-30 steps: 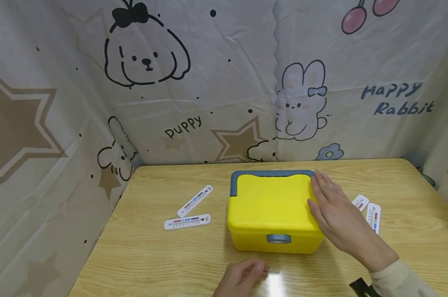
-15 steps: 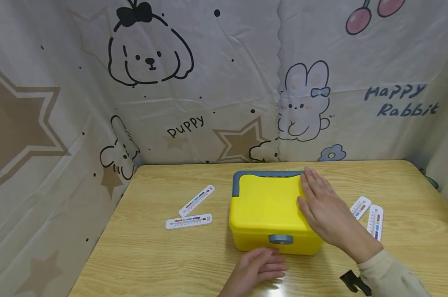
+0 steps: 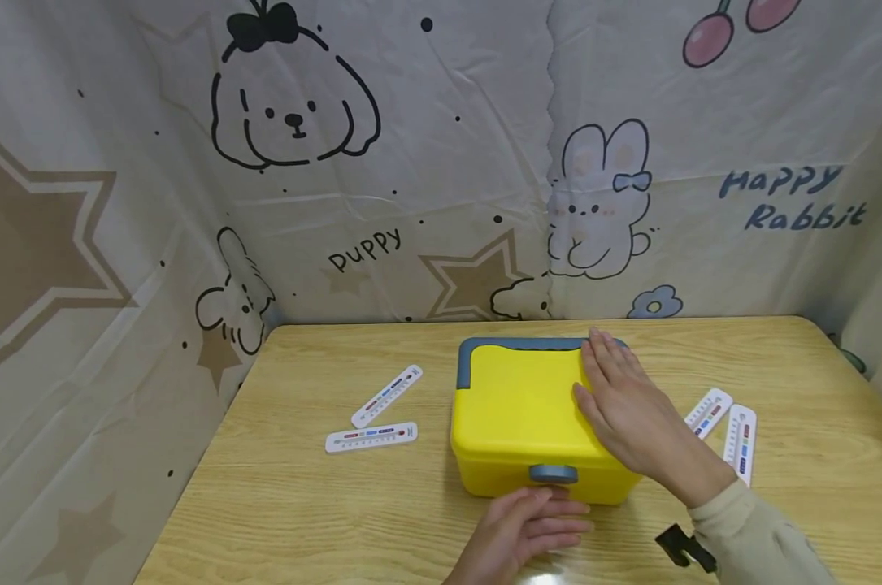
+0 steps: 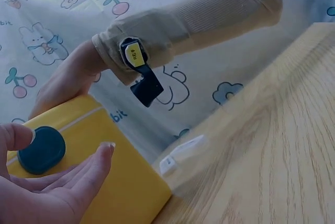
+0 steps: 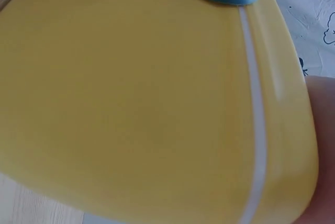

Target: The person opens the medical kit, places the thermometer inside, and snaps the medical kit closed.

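Observation:
A yellow lidded box (image 3: 521,406) stands on the table, its lid down. It has a blue-grey handle (image 3: 524,344) along the back and a round blue-grey latch (image 3: 553,474) on the front. My right hand (image 3: 631,414) rests on the right part of the lid, fingers straight and pointing to the back. Just below the latch is my left hand (image 3: 524,532), its fingers extended in front of the box. In the left wrist view, the thumb of the left hand (image 4: 57,198) is at the edge of the latch (image 4: 42,149); whether it presses cannot be told.
Two white thermometer strips (image 3: 371,437) lie left of the box. Two more strips (image 3: 740,443) lie to its right, partly behind my right wrist. A printed cloth (image 3: 411,162) hangs behind and beside the wooden table (image 3: 265,504). A black clip (image 3: 685,548) hangs at the right sleeve.
My left hand has come up and right to the box front, its curled fingers now extended. The right hand has slid left over the lid, uncovering more of the right-hand strips.

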Available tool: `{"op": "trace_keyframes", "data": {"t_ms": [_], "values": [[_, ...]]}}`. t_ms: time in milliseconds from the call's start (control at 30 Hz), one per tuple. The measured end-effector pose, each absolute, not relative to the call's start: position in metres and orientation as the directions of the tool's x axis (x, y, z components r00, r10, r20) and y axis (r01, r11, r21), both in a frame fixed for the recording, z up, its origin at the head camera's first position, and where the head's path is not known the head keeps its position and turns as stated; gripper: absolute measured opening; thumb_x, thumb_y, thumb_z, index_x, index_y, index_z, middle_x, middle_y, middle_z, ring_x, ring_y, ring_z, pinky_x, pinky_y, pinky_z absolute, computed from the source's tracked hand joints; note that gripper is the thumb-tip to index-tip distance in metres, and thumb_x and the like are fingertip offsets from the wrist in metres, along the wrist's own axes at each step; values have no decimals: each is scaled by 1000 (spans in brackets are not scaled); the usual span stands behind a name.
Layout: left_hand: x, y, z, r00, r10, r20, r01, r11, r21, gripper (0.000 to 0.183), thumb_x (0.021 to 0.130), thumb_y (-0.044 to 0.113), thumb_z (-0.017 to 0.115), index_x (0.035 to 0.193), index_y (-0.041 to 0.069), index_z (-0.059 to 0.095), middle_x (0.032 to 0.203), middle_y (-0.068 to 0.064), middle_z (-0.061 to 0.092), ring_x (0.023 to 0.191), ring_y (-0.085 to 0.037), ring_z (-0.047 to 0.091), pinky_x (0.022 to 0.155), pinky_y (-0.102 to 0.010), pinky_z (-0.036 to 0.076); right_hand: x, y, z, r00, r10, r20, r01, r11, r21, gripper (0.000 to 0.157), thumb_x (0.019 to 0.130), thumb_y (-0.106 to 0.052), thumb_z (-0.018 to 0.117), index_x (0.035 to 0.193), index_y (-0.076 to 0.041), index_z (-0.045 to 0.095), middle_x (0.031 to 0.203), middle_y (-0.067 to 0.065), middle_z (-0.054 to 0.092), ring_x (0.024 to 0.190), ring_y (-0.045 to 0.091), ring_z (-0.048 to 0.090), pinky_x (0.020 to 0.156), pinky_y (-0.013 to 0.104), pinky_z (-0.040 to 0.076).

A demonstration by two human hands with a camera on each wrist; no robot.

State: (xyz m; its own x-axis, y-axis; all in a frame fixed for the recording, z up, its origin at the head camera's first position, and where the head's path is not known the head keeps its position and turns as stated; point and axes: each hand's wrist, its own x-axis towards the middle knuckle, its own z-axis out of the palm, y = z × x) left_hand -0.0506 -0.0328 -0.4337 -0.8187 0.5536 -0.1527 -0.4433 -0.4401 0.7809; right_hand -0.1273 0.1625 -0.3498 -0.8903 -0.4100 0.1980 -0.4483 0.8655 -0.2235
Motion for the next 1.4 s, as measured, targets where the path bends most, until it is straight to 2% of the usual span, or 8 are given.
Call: {"op": "trace_keyframes", "data": {"t_ms": [100, 333, 700, 933, 1033, 1233, 1400], "values": [[-52, -32, -432, -810, 566, -151, -460, -454, 763, 49, 102, 23, 46, 130, -17, 42, 126, -34, 54, 118, -41, 55, 98, -43, 48, -129, 162, -350, -898, -401, 180, -435, 871, -227, 59, 104, -25, 37, 144, 16, 24, 154, 30, 14, 143, 43, 15, 118, 51, 10], [-55, -32, -427, -812, 563, -156, -468, -467, 750, 54, 101, 28, 49, 127, -20, 47, 124, -29, 58, 114, -33, 60, 97, -39, 48, -129, 162, -353, -906, -388, 170, -420, 876, -237, 60, 105, -27, 36, 145, 15, 23, 155, 29, 13, 143, 43, 13, 118, 51, 8], [-58, -27, -424, -837, 516, -184, -464, -490, 738, 55, 100, 32, 50, 124, -18, 51, 117, -30, 61, 108, -35, 63, 94, -41, 51, -130, 163, -355, -899, -393, 195, -432, 873, -229, 58, 105, -25, 37, 144, 15, 25, 154, 30, 17, 143, 44, 16, 118, 50, 8], [-59, -19, -427, -834, 511, -210, -494, -518, 699, 54, 99, 37, 53, 121, -13, 54, 115, -31, 62, 104, -35, 65, 93, -43, 51, -129, 161, -357, -901, -390, 190, -429, 866, -257, 58, 105, -27, 34, 145, 14, 24, 155, 29, 15, 143, 43, 15, 119, 49, 5], [-59, -14, -429, -846, 497, -194, -471, -523, 711, 48, 98, 35, 55, 114, -10, 57, 111, -31, 64, 98, -33, 67, 89, -43, 53, -129, 160, -357, -902, -388, 190, -427, 864, -265, 59, 106, -28, 33, 146, 14, 24, 155, 29, 15, 143, 43, 14, 119, 49, 4], [-56, -5, -431, -889, 418, -188, -406, -529, 745, 46, 97, 33, 56, 106, -13, 61, 98, -25, 69, 82, -25, 71, 79, -39, 57, -128, 160, -356, -904, -381, 193, -422, 865, -270, 60, 106, -30, 33, 146, 13, 24, 155, 28, 15, 143, 43, 14, 118, 50, 4], [-54, 2, -432, -915, 348, -204, -372, -530, 762, 44, 96, 31, 57, 100, -12, 62, 91, -23, 70, 76, -23, 71, 74, -37, 59, -127, 160, -356, -907, -374, 193, -416, 871, -263, 60, 105, -31, 34, 146, 13, 24, 155, 29, 16, 143, 43, 15, 118, 51, 5]]}}
